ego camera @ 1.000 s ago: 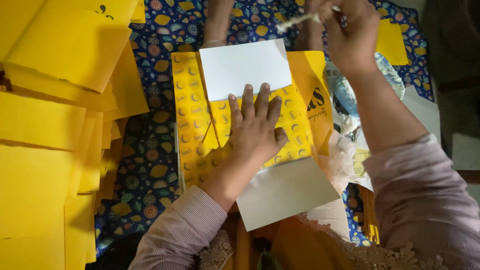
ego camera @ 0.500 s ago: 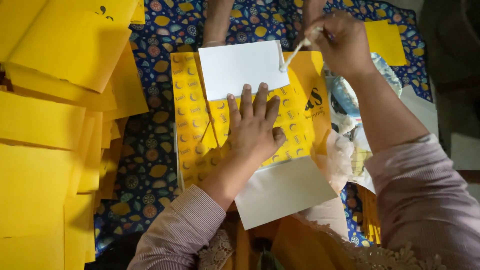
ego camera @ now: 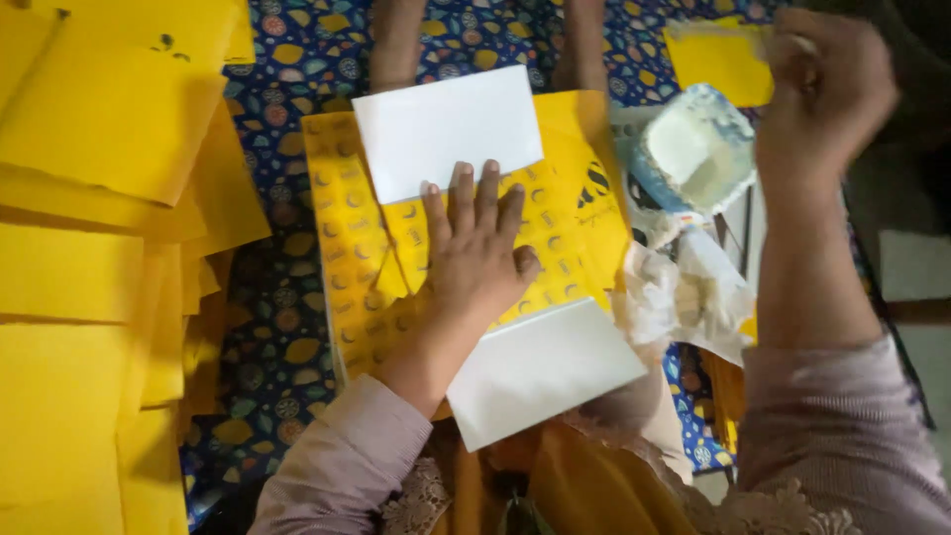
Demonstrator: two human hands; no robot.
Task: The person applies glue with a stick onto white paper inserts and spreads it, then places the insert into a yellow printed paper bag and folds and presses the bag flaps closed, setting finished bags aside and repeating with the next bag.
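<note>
My left hand (ego camera: 474, 260) lies flat, fingers spread, pressing on a yellow patterned paper piece (ego camera: 565, 213) on the floor cloth. A white flap (ego camera: 446, 129) lies just beyond its fingertips, and a second white flap (ego camera: 540, 372) sits near my wrist. At the upper right my right hand (ego camera: 827, 84) is raised and blurred, fingers closed around a thin stick (ego camera: 768, 32). Just left of that hand is a blue-and-white bowl (ego camera: 693, 149) of whitish paste.
Stacks of plain yellow paper sheets (ego camera: 89, 248) cover the left side. A blue patterned cloth (ego camera: 287, 327) lies underneath. A crumpled white rag (ego camera: 684, 292) sits right of the work piece. Another yellow sheet (ego camera: 718, 59) and two bare feet (ego camera: 396, 40) are at the far edge.
My right hand has swung to the right with the stick, from over the upper white flap to beyond the paste bowl. My left hand has stayed pressed on the paper.
</note>
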